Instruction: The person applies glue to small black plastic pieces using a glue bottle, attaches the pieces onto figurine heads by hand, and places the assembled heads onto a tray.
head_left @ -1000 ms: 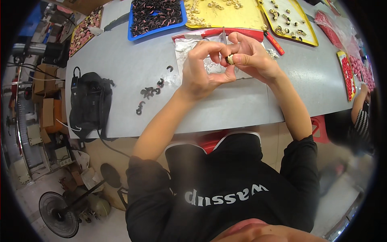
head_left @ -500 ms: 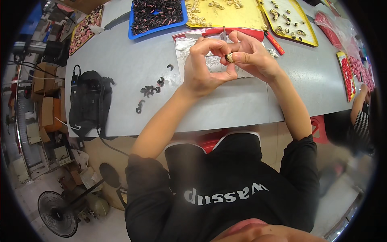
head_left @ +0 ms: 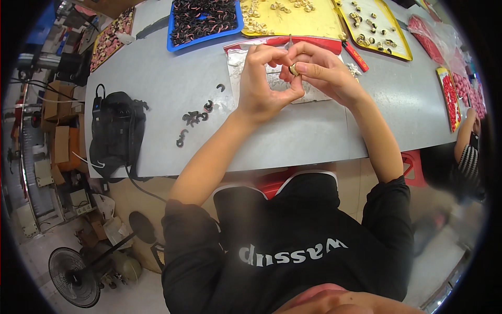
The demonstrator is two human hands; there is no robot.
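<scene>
A small rounded piece (head_left: 292, 68), cream with a black part, sits between the fingertips of both hands above a white sheet (head_left: 238, 60) on the table. My right hand (head_left: 327, 75) pinches it between thumb and fingers. My left hand (head_left: 265, 83) curves round from the other side, thumb and forefinger touching the piece. Several dark curved pieces (head_left: 194, 118) lie loose on the table to the left of my left forearm. Beyond my hands stands a yellow tray (head_left: 293, 23) with cream pieces, and right of it a yellow-rimmed tray (head_left: 405, 49) with cream-and-black pieces.
A blue tray (head_left: 205, 43) heaped with dark curved pieces stands at the back left. On the left lies a black bag (head_left: 117, 131) with a cable. A red tool (head_left: 356, 56) lies beyond my right hand. At the far right are a tray of red pieces (head_left: 449, 99) and another person's arm (head_left: 464, 136).
The small piece has turned and shifted slightly left between my fingertips. My right thumb has moved left across it, and the left fingers have shifted a little.
</scene>
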